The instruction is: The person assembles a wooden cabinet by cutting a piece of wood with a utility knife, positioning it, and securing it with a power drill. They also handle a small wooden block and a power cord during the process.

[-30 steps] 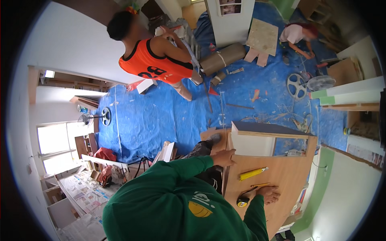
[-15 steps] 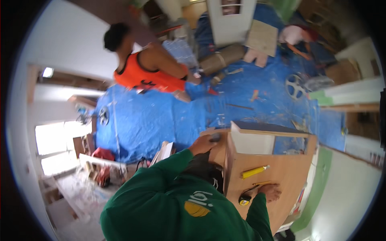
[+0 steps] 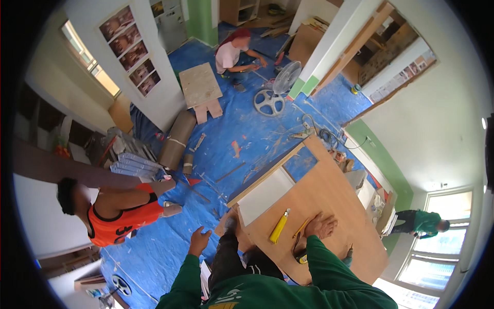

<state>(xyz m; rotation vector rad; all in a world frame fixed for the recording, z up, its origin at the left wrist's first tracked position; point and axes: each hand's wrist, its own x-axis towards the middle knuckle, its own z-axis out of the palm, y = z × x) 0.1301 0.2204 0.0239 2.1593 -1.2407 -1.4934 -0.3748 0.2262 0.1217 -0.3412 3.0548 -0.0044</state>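
My right hand (image 3: pixel 321 225) lies on a broad wooden panel (image 3: pixel 337 188) with its fingers stretched out, holding nothing. Close beside it on the panel are a thin yellow pencil (image 3: pixel 300 228) and a black and yellow tape measure (image 3: pixel 302 257), partly hidden by my sleeve. A yellow utility knife (image 3: pixel 279 226) lies a little to the left. Near my right forearm is a grey-green tool (image 3: pixel 349 256), only partly visible. Over the blue sheet, left of my raised leg, my left hand (image 3: pixel 199 241) hangs free with thumb and fingers apart. My shoe (image 3: pixel 231 223) rests at the wooden piece's left edge.
A person in an orange top (image 3: pixel 121 219) stands at the left. Another (image 3: pixel 234 56) crouches at the back, near a standing fan (image 3: pixel 286 78). A third, in green (image 3: pixel 427 222), is by the right window. A brown roll (image 3: pixel 177 140) and cables (image 3: pixel 332 138) lie on the blue floor sheet (image 3: pixel 206 175).
My view has swung to the right. My left hand has come away from the wooden edge and now hangs in the air. My right hand stays on the panel near the pencil.
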